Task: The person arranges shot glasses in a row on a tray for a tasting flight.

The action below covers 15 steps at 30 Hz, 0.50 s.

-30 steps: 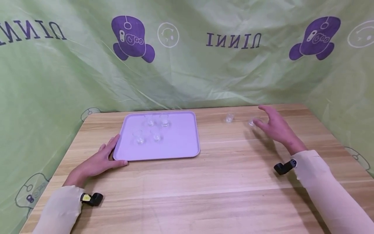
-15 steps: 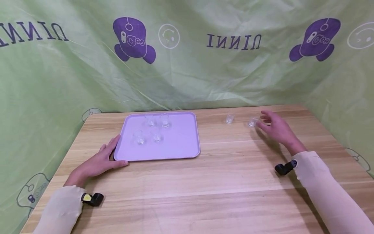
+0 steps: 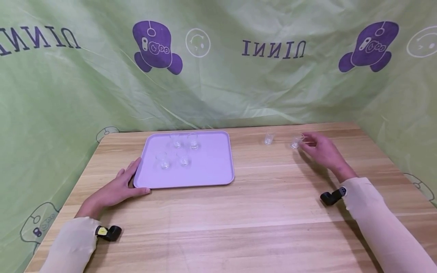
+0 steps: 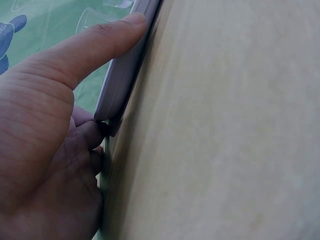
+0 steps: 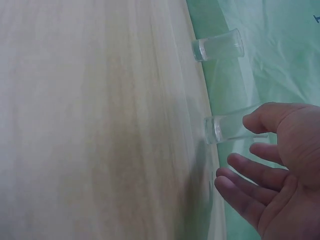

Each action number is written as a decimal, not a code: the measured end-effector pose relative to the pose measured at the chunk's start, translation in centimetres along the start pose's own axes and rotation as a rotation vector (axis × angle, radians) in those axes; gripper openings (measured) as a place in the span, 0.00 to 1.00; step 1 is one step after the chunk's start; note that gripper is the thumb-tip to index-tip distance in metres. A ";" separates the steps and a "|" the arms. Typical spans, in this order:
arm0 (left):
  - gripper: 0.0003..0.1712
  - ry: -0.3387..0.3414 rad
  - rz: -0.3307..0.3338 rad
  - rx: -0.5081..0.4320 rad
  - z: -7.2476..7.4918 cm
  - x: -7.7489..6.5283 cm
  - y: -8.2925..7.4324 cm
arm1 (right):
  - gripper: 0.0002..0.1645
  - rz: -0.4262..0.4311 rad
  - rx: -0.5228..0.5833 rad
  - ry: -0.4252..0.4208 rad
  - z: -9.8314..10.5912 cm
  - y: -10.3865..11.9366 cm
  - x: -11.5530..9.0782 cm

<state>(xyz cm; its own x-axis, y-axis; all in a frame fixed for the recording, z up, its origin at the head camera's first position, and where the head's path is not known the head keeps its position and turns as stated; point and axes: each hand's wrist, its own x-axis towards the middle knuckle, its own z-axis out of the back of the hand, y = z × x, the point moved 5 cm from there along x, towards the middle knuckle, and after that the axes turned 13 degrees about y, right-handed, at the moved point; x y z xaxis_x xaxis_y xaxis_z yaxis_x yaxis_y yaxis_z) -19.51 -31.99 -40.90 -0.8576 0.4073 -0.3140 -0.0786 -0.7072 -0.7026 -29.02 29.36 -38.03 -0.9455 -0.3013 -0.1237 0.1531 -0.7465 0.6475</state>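
Four clear glasses [image 3: 193, 141] stand upright on a purple tray [image 3: 213, 163] toward the back left corner of the worktop [image 3: 239, 227]. I rest my left hand [image 3: 116, 189], fingers extended, against the tray; my right hand [image 3: 324, 151], fingers loosely parted, is at the right one of two more glasses [image 3: 295, 142], before green cloth [image 3: 218, 91].

High and wide, low and close

The head camera, farthest off, looks forward and down over most of the desk [image 3: 239, 223] to the curtain [image 3: 218, 94]. The left wrist camera [image 3: 113, 233] looks sideways-tilted and very near along the left fingers [image 4: 90, 133] at a corner of the tray [image 3: 211, 167], shared with the head view. The right wrist camera [image 3: 328, 198], similarly tilted, faces past the right fingers [image 5: 257, 172] toward two glasses [image 5: 220, 46], which the head view shares
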 end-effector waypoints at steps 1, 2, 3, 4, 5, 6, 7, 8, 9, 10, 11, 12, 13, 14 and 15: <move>0.67 0.000 0.000 0.003 0.0 0.0 0.0 | 0.36 0.001 -0.004 0.001 0.0 0.1 0.1; 0.67 0.000 0.001 0.006 0.0 0.0 0.0 | 0.37 0.000 -0.005 0.001 0.0 0.1 0.1; 0.67 0.000 0.001 0.006 0.0 0.0 0.0 | 0.37 -0.001 -0.001 0.003 0.0 0.2 0.2; 0.67 0.001 0.001 0.010 0.0 0.0 0.0 | 0.38 -0.003 0.003 0.004 0.1 0.2 0.3; 0.67 0.000 0.001 0.010 0.0 0.0 0.0 | 0.38 -0.003 0.004 0.006 0.1 0.3 0.5; 0.67 0.001 0.001 0.011 -0.1 0.0 0.0 | 0.38 -0.001 0.003 0.006 0.1 0.4 0.6; 0.67 0.001 0.001 0.011 -0.1 0.0 0.1 | 0.38 0.001 0.004 0.005 0.1 0.4 0.7; 0.67 0.002 0.001 0.011 -0.1 0.0 0.0 | 0.38 0.004 0.008 0.005 0.1 0.4 0.8; 0.67 0.001 -0.001 0.012 -0.1 0.0 0.0 | 0.38 0.012 0.010 0.005 0.1 0.5 0.8; 0.67 0.002 -0.001 0.013 -0.1 0.0 0.0 | 0.37 0.018 0.014 0.002 0.1 0.5 0.9; 0.67 0.001 -0.002 0.012 -0.1 0.0 0.1 | 0.37 0.027 0.015 0.000 0.1 0.6 1.0; 0.67 0.001 -0.004 0.014 -0.1 0.0 0.1 | 0.36 0.034 0.018 -0.004 0.1 0.6 1.0; 0.67 0.001 -0.006 0.015 0.0 0.0 0.0 | 0.35 0.043 0.023 -0.006 0.1 0.7 1.1; 0.67 0.001 -0.007 0.017 0.0 0.0 0.0 | 0.35 0.049 0.025 -0.008 0.1 0.7 1.1; 0.67 0.000 -0.008 0.019 0.0 0.0 0.0 | 0.34 0.053 0.026 -0.011 0.0 0.8 1.2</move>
<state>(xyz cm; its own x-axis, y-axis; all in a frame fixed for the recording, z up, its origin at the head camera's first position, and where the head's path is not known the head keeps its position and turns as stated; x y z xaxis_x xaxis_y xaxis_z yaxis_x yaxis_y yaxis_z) -19.51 -31.97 -40.92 -0.8570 0.4131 -0.3082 -0.0952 -0.7146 -0.6930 -30.02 28.46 -37.66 -0.9393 -0.3334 -0.0806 0.1957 -0.7140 0.6722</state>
